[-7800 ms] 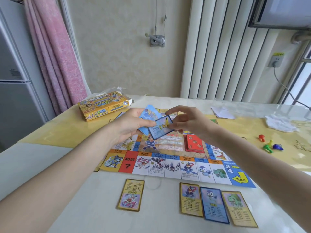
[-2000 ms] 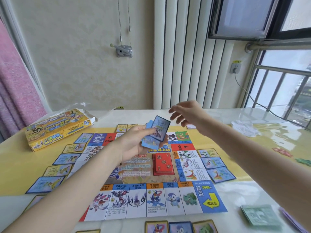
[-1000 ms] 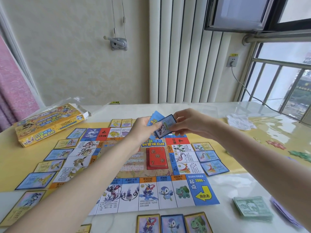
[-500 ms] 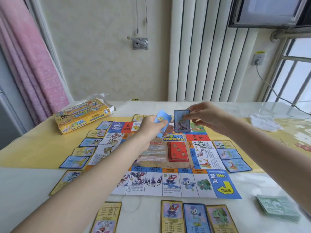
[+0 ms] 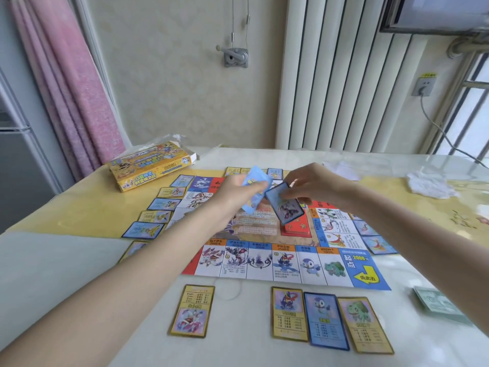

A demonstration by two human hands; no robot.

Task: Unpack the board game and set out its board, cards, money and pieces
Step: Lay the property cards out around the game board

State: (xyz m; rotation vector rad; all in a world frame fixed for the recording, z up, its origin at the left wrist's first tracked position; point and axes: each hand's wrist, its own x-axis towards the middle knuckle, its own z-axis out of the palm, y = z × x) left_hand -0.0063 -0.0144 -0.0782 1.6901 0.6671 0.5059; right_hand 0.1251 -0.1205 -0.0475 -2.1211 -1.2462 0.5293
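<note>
The game board lies flat in the middle of the table. Above its centre my left hand grips a small stack of blue cards. My right hand pinches a single dark blue card, tilted, just right of that stack. A red card pile sits on the board's centre under the held card. Property cards lie around the board: one yellow card and three more along the near edge, several down the left side and some on the right.
The yellow game box lies at the back left with clear wrapping behind it. Green paper money is stacked at the near right. A white crumpled tissue and a folded white paper lie at the back right.
My right hand has drawn one card off the stack and lowered it, tilting it, over the board's centre. The camera has tipped down and left, showing more of the near cards.
</note>
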